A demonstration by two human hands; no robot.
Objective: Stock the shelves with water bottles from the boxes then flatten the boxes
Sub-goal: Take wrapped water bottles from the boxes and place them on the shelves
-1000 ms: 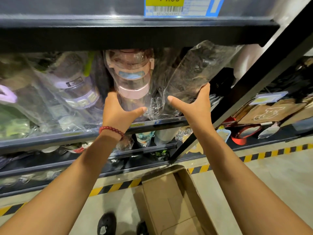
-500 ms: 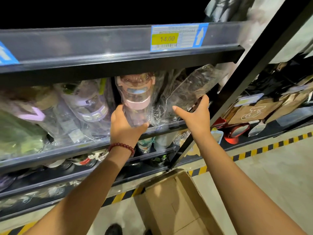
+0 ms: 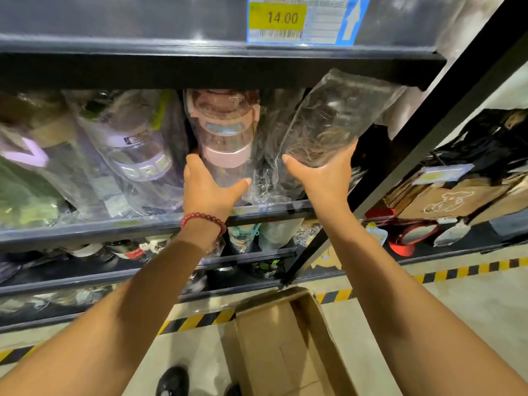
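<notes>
A pink-capped water bottle [image 3: 225,132] in clear wrap stands on the middle shelf [image 3: 114,228]. My left hand [image 3: 207,190] grips its lower body, thumb on the right side. Further right, a clear wrapped bottle [image 3: 334,121] leans to the right against the shelf above. My right hand [image 3: 320,178] holds its bottom end, thumb and fingers spread around it. A purple-banded bottle [image 3: 137,150] and other wrapped bottles fill the shelf to the left. An open cardboard box [image 3: 280,347] sits on the floor below my arms.
The upper shelf edge carries a 14.00 price tag [image 3: 277,18]. A black diagonal upright [image 3: 428,132] crosses at the right. Lower shelves hold more goods. Brown boxes [image 3: 445,195] sit on the neighbouring rack. Yellow-black tape [image 3: 471,270] lines the floor. My shoe [image 3: 173,381] shows below.
The view has shifted slightly between the frames. Both hands stay on their bottles, the right one keeping the clear bottle leaning in under the upper shelf.
</notes>
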